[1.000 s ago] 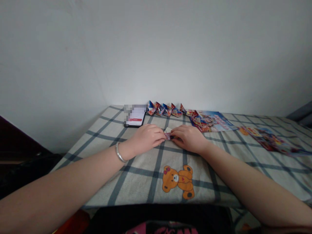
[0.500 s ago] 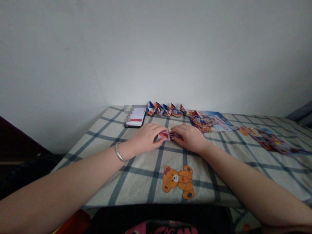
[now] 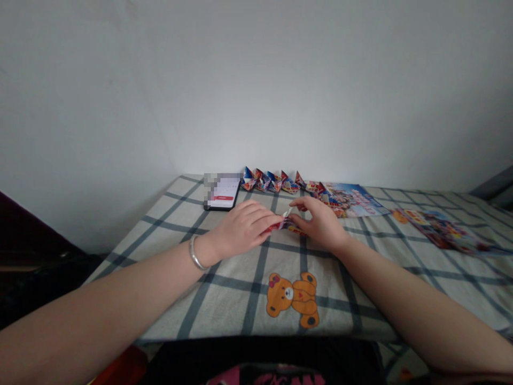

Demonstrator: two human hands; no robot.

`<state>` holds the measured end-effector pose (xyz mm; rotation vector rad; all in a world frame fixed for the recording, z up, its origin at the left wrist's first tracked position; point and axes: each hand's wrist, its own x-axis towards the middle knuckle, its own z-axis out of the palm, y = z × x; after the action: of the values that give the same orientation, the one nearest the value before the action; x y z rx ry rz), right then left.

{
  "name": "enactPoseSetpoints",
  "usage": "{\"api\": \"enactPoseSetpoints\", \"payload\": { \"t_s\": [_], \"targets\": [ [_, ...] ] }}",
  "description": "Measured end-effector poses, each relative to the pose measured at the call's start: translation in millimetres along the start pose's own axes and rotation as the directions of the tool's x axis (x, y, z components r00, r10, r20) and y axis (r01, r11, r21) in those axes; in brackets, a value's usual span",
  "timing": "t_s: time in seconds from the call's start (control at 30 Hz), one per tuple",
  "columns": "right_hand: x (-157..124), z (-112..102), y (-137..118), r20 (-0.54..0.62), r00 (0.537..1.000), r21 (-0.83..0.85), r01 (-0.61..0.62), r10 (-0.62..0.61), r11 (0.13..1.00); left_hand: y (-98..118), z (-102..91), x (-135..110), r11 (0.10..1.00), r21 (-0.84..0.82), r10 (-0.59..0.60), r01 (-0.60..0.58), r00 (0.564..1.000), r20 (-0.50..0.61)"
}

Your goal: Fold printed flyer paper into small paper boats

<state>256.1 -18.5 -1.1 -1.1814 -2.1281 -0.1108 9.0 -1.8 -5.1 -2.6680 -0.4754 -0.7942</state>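
Bare forearms, a silver bangle (image 3: 195, 252) on the left wrist.

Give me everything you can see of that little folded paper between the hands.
The folded paper piece is small, glossy-looking printed paper, mostly red with bits of white and yellow, creased into a narrow strip. It lies low on the checked cloth, just past the bear print. The left hand lays its fingertips flat on one end; the right hand pinches a white corner raised near its middle. Its print is too small to read.
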Motion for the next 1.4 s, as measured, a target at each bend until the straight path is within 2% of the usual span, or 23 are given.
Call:
{"api": "enactPoseSetpoints", "payload": {
  "t_s": [0.13, 0.23, 0.33, 0.47, 0.6, 0.77, 0.97, 1.13, 1.27, 1.4],
  "targets": [
    [-1, -7, -3, -0.045, 0.986, -0.012, 0.161, -0.161, 0.987, -1, -1.0, 0, 1.0, -0.005, -0.021, 0.02, 0.999, -0.024],
    [0, -9, -4, 0.04, 0.964, -0.074, 0.265, -0.263, 0.961, -4, -0.8, -1, 0.999, -0.022, -0.04, 0.041, 0.999, 0.013],
    [1, -8, -1, 0.114, 0.945, -0.11, 0.32, -0.307, 0.941, -6, 1.0, -2, 0.997, -0.037, -0.065, 0.068, 0.995, 0.079],
    [1, -5, 5, 0.133, 0.947, -0.082, 0.303, -0.291, 0.949, -6, 3.8, -4, 0.991, -0.039, -0.123, 0.131, 0.981, 0.152],
    [1, -5, 6, 0.208, 0.939, -0.004, 0.281, -0.274, 0.96, -6, 4.5, -5, 0.984, -0.066, -0.147, 0.164, 0.967, 0.211],
    [2, -4, 6, 0.303, 0.903, 0.02, 0.312, -0.303, 0.95, -6, 4.4, -5, 0.984, -0.085, -0.134, 0.155, 0.968, 0.211],
    [2, -5, 6, 0.341, 0.888, 0.031, 0.318, -0.309, 0.948, -6, 3.4, -5, 0.971, -0.035, -0.224, 0.235, 0.954, 0.198],
    [3, -8, 6, 0.36, 0.88, -0.047, 0.349, -0.31, 0.936, -6, 2.3, -4, 0.956, -0.002, -0.286, 0.292, 0.936, 0.207],
    [2, -5, 8, 0.351, 0.878, -0.099, 0.379, -0.324, 0.92, -8, 3.8, -4, 0.954, -0.012, -0.292, 0.3, 0.936, 0.197],
    [0, -4, 7, 0.343, 0.894, -0.142, 0.354, -0.289, 0.924, -9, 5.0, -4, 0.953, -0.046, -0.286, 0.3, 0.938, 0.198]
  ]
}}
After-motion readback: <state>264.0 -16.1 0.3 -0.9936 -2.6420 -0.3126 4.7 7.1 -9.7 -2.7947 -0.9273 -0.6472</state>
